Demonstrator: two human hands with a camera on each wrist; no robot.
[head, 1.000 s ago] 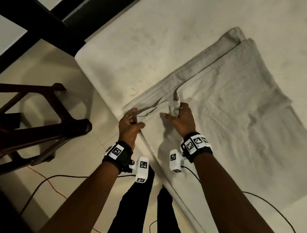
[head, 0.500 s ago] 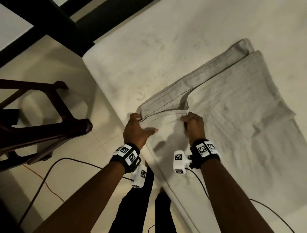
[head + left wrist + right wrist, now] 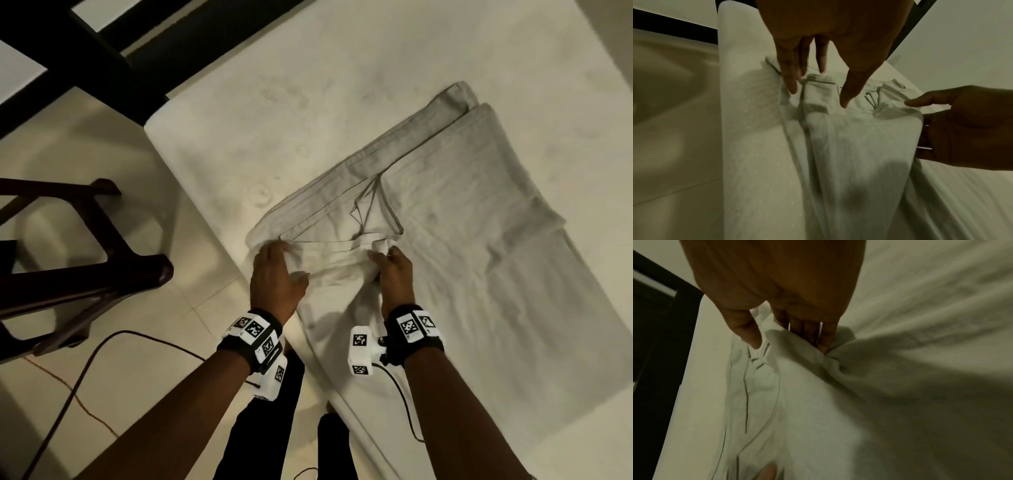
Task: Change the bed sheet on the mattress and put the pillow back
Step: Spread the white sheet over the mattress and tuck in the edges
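Observation:
A folded pale grey bed sheet [image 3: 462, 240] lies on the bare cream mattress [image 3: 308, 85], with its near corner at the mattress edge. My left hand [image 3: 284, 260] rests on that corner's hem with straight fingers and the thumb spread out. The left wrist view shows the left hand [image 3: 818, 87] with its fingertips on the sheet [image 3: 859, 146], not curled round it. My right hand [image 3: 383, 260] pinches a raised fold of the top layer. In the right wrist view the right hand [image 3: 789, 340] has thumb and fingers closed on the sheet [image 3: 838, 402]. No pillow is in view.
A dark wooden chair frame [image 3: 85, 274] stands on the tiled floor to the left. A dark bed frame [image 3: 102, 68] runs across the upper left. Cables [image 3: 102, 349] trail over the floor. My legs [image 3: 267, 428] stand against the mattress side.
My hands have spread apart along the sheet's near hem. The left hand went from curled on the corner to flat fingers. The right hand keeps its pinch and has opened the top layer.

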